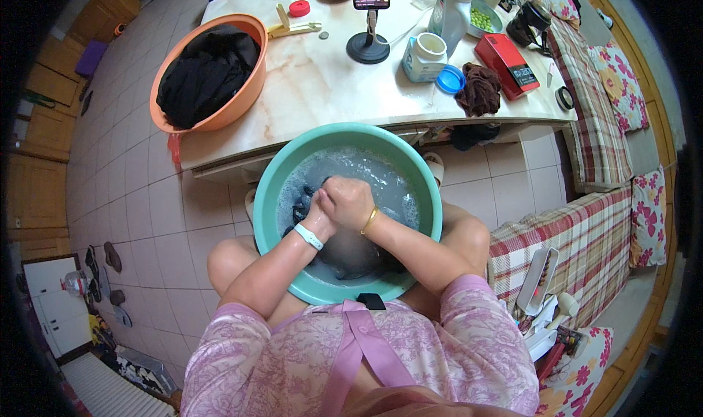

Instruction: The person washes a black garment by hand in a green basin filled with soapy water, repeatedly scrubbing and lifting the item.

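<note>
A green plastic basin (435, 208) of cloudy, sudsy water rests at my lap, below the table's edge. Dark wet cloth (301, 204) lies in the water, partly under the surface. My left hand (323, 211), with a light watch band at its wrist, and my right hand (349, 198), with a gold bangle, are pressed together over the basin. Dark cloth shows at the fingers, so both hands grip it; most of what they hold is hidden. An orange basin (258, 74) heaped with black cloth (208, 76) stands on the table at the upper left.
The marble-patterned table (307, 87) bears a phone on a stand (368, 46), an open white tub (425, 60), a blue lid (451, 79), a brown cloth (479, 89) and a red device (505, 65). A plaid-covered sofa (571, 241) is at the right.
</note>
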A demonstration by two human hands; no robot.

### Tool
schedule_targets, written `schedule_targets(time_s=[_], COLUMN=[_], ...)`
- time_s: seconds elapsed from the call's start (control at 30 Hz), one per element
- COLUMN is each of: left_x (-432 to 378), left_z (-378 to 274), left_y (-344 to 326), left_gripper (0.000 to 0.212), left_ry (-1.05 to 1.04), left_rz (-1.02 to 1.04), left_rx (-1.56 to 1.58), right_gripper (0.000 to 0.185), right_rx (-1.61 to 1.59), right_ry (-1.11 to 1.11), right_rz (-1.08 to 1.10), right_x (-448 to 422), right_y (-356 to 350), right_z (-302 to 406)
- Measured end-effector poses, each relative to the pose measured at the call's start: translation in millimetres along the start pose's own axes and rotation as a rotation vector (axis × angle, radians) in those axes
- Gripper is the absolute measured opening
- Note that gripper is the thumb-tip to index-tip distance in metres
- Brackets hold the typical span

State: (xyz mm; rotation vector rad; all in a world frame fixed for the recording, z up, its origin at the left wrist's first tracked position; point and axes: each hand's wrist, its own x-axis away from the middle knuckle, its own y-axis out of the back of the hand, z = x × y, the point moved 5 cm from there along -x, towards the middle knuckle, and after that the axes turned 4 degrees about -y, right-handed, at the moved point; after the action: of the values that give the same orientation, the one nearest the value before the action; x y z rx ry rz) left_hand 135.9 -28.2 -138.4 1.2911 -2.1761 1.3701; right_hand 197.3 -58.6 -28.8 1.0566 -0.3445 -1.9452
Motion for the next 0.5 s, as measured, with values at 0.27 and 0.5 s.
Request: schedule_targets(time_s=[0.27,0.5], left_x=[9,12], left_z=[-48,-73], left_y=[-9,-18], left_gripper=[0.036,0.041], left_ry=[-0.402,-0.716], left_rz=[0.063,-0.055], left_rx=[-0.787,-1.642], right_gripper=[0.025,0.025], right_rx=[0.225,0.166], right_ry=[-0.529,-0.59], right_rz=[0.238,0.439], right_x=[-4,11], right_y=[5,5], right_z=[-66,-96])
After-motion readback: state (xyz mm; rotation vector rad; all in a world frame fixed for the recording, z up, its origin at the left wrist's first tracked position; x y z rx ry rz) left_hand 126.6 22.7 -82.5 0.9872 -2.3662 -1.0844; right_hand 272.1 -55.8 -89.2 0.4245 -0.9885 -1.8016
